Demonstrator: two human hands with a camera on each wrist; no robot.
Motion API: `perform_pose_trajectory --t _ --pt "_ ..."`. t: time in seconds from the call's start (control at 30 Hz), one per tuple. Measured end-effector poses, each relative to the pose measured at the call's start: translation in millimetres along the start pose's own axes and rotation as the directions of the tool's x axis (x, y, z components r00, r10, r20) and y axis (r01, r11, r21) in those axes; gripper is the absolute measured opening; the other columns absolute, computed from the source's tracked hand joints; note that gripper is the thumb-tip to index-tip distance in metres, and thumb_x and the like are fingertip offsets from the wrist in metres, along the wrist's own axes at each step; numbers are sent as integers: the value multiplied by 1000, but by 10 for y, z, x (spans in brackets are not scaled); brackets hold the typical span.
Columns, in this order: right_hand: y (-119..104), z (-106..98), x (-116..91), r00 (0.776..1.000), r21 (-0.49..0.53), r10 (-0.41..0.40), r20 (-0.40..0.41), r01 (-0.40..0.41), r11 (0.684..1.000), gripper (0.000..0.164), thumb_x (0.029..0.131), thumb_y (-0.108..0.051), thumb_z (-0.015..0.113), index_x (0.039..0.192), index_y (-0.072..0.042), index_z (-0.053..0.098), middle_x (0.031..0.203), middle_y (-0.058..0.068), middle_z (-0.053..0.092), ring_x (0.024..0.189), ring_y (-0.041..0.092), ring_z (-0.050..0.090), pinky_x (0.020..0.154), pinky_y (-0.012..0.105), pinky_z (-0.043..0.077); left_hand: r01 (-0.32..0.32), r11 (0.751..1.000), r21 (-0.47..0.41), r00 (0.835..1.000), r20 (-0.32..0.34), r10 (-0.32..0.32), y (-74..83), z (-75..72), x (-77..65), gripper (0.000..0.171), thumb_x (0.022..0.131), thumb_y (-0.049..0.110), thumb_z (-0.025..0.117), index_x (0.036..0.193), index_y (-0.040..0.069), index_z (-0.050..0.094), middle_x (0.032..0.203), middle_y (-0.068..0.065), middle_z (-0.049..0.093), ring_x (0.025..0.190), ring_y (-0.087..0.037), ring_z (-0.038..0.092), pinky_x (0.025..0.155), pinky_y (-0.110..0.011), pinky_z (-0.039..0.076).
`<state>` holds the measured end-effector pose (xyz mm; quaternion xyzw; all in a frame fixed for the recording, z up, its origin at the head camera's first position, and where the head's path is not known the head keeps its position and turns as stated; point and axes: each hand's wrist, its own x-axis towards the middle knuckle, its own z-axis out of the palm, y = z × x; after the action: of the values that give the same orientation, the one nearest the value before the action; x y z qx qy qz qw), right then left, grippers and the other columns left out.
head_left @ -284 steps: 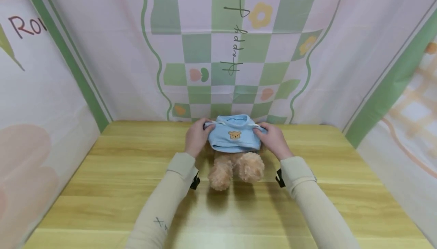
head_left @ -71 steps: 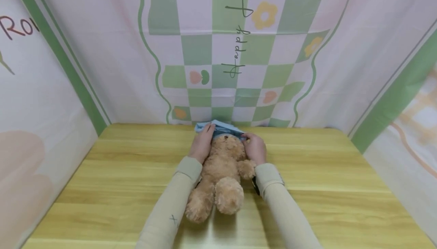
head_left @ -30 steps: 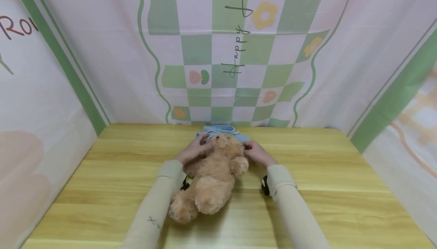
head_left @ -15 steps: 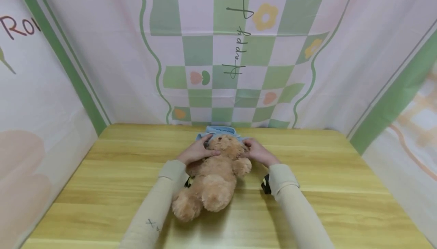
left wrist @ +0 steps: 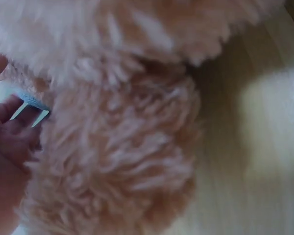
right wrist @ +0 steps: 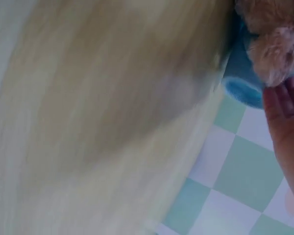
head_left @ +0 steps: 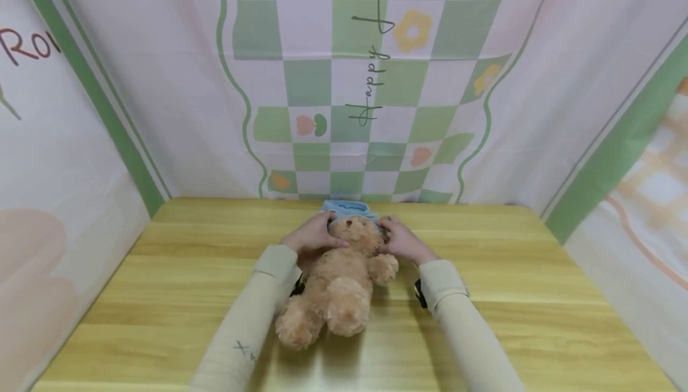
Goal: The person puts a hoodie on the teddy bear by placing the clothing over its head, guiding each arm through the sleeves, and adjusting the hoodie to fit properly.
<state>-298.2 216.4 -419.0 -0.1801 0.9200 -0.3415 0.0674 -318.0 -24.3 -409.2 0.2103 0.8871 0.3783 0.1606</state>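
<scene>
A fluffy light-brown teddy bear lies on its back, its head toward the far edge and its legs toward me. A light blue hoodie is bunched behind the top of its head. My left hand holds the left side of the head, with the thumb over the neck. On the other side my right hand grips the head by the ear. In the left wrist view fluffy fur fills the middle. The blue sleeve shows beside my fingers in the right wrist view.
The wooden table extends on both sides of the bear. Right behind the hoodie, a checkered curtain hangs at the table's far edge. Printed cloth walls close in the left and right sides.
Earlier both hands held the hoodie spread over the bear's upper body. Now it lies behind the head, and my hands have shifted to the head's sides. Just lately the bear's legs swung slightly right.
</scene>
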Motion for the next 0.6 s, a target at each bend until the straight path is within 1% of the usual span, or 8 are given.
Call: perform_pose_trajectory --t 0.07,0.13,0.23,0.3,0.33,0.4,0.47,0.6 --pt "-6 12 15 1000 -20 -10 -10 10 1000 47 78 0 69 122 6 53 114 21 50 97 30 51 78 41 47 -16 1000 1 1000 -23 16 -25 20 15 69 81 35 76 135 4 44 134 -15 51 124 -29 51 102 -45 44" --pt "-21 23 26 1000 -10 -10 -14 10 1000 36 77 3 67 110 5 53 101 17 50 86 25 48 70 36 42 -28 1000 4 998 -52 29 -42 45 27 65 80 34 77 129 4 47 128 -14 54 116 -27 54 97 -42 46" --pt "-26 42 35 999 -12 -30 -34 30 999 23 78 8 62 97 2 50 89 13 45 77 21 42 66 32 35 -35 999 -2 993 -109 35 -46 86 27 57 78 33 79 119 6 50 113 -12 57 99 -22 55 83 -37 46" --pt "-26 55 40 995 -33 -67 -71 65 997 20 78 10 60 91 0 49 88 12 45 77 20 40 66 32 33 -36 999 -4 987 -154 35 -45 117 26 52 78 34 79 112 8 51 103 -11 56 88 -21 52 75 -34 42" --pt "-21 64 42 992 -44 -90 -93 86 995 20 77 12 59 89 0 50 87 11 46 77 20 40 67 32 32 -34 999 -5 984 -177 32 -43 130 23 50 77 35 79 109 9 51 100 -10 56 85 -21 50 73 -34 41" --pt "-16 85 46 980 -63 -141 -138 133 989 21 75 15 59 86 -1 51 88 12 47 77 20 39 67 31 31 -36 999 -2 974 -224 34 -44 159 13 49 77 36 79 110 10 52 102 -10 58 87 -21 53 75 -34 43" --pt "-8 107 47 968 -74 -181 -176 170 983 24 72 17 60 83 -2 52 89 12 48 77 19 40 67 30 32 -45 999 13 964 -263 47 -55 184 9 50 78 35 78 115 11 54 108 -10 60 94 -22 56 80 -36 47" --pt "4 146 47 948 -69 -220 -231 210 975 26 69 20 58 81 -3 53 88 10 48 76 17 41 66 26 33 -94 992 79 940 -323 114 -85 215 5 54 81 29 76 127 10 55 120 -12 62 107 -27 60 90 -43 50"
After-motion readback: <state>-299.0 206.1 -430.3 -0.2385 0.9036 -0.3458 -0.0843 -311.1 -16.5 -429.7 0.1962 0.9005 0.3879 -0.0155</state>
